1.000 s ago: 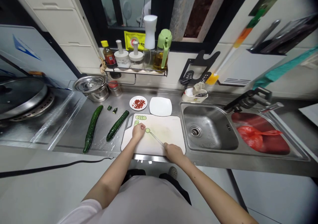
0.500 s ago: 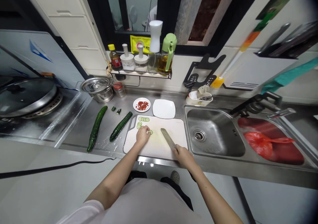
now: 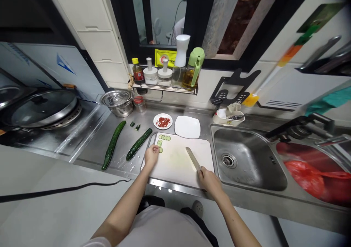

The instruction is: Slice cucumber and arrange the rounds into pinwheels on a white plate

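Observation:
My left hand (image 3: 151,157) is over the left part of the white cutting board (image 3: 178,172). Its fingers are pinched on the edge of a cucumber slice (image 3: 160,150). Just beyond, overlapping cucumber slices (image 3: 165,138) form a short row, and a few more run down towards my fingers. In my right hand (image 3: 208,180) is a kitchen knife (image 3: 192,158), gripped by the handle, its blade pointing away from me over the right side of the board. Left of the board lies a whole cucumber (image 3: 139,144), with a second cucumber (image 3: 113,144) farther left.
Behind the board stand a plate of chopped red pieces (image 3: 162,121) and a white plate (image 3: 187,126). Two cucumber ends (image 3: 137,127) lie on the counter. A sink (image 3: 249,163) is at the right, a steel pot (image 3: 118,103) at the back left. Above hangs a condiment shelf (image 3: 164,87).
My left hand has moved left across the board, bringing the cucumber slice beside the others. The knife stays in my right hand over the board's right side. The whole view has shifted slightly.

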Demonstrator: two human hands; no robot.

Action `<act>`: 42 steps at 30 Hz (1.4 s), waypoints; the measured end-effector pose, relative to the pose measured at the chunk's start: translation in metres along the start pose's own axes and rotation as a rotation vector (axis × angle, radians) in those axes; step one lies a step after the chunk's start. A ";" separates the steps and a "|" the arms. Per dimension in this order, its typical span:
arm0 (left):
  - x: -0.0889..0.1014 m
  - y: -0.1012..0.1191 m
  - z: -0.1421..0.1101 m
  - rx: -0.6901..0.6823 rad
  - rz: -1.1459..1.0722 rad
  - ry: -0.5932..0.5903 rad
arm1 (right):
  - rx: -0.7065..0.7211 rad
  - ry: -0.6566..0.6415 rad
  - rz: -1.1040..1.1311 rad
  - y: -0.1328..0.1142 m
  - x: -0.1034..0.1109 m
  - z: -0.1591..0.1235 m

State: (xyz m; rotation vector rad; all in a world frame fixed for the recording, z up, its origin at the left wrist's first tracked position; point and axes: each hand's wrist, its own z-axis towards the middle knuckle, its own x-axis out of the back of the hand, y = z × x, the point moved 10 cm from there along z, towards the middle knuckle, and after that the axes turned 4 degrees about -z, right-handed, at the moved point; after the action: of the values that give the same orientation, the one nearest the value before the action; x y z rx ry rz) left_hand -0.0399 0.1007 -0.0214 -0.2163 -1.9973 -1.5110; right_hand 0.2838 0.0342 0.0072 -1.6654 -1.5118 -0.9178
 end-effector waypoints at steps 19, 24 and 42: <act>0.005 0.013 0.018 -0.109 0.303 -0.009 | 0.034 -0.026 -0.038 -0.008 0.005 0.002; -0.016 0.043 0.027 -0.238 0.336 -0.075 | 0.046 -0.021 -0.046 -0.009 0.005 0.003; -0.064 0.095 0.038 -0.452 0.614 -0.185 | 0.054 -0.022 -0.014 -0.008 0.003 0.003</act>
State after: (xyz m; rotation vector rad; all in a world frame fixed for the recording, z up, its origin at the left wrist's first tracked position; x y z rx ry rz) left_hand 0.0423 0.1817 0.0142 -1.0805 -1.4768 -1.5271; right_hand 0.2765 0.0392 0.0085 -1.6337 -1.5509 -0.8609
